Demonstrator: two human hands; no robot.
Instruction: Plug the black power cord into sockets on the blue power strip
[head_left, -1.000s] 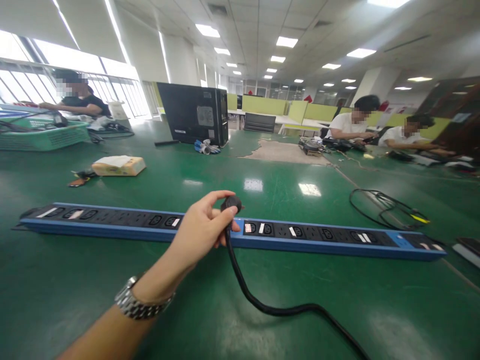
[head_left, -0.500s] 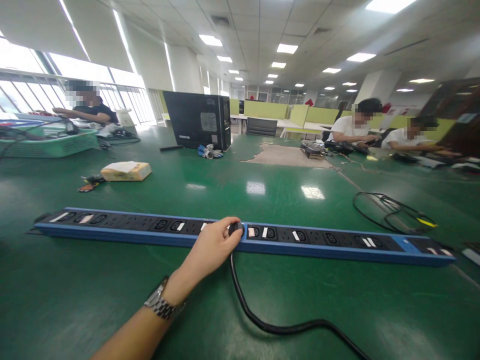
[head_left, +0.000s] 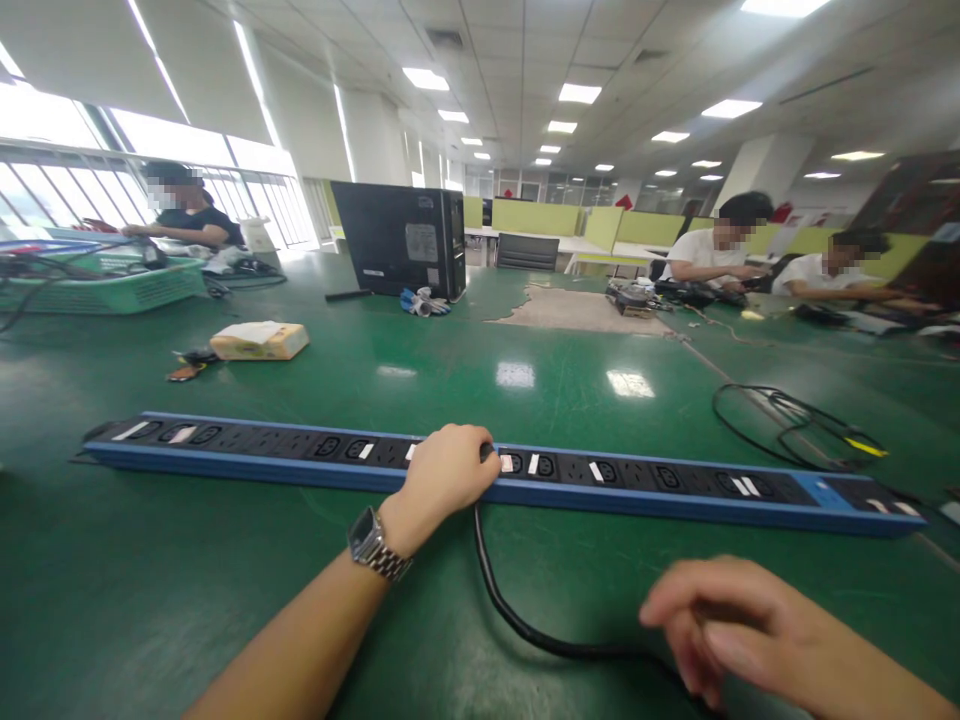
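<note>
The left hand [head_left: 450, 470] lies over the middle of the blue-edged power strip [head_left: 600, 497], which rests lengthwise across the green counter [head_left: 187, 560]. Its fingers are closed on a black plug [head_left: 486, 452]; only a sliver of the plug shows between thumb and forefinger, just left of a pink label [head_left: 506, 464]. How deep the plug sits, and whether its pins are in an outlet, cannot be told, as the hand covers the contact area. A thick black cable [head_left: 570, 650] leaves from beneath the hand and curves toward the near right. The right hand [head_left: 750, 630] hangs above the cable, fingers loosely curled and apart from the thumb, with nothing visible in the grasp; it is blurred, and contact with the cable cannot be confirmed.

Handling guidance: the plug should be gripped by its body, never by the cable, and any force applied straight along the pins, without rocking. The strip appears unsecured and may slide, so a hand pressed on its frame would steady it. Slack should be left in the cable so that its stiffness does not twist the plug. Fingertips belong clear of the pins.
</note>
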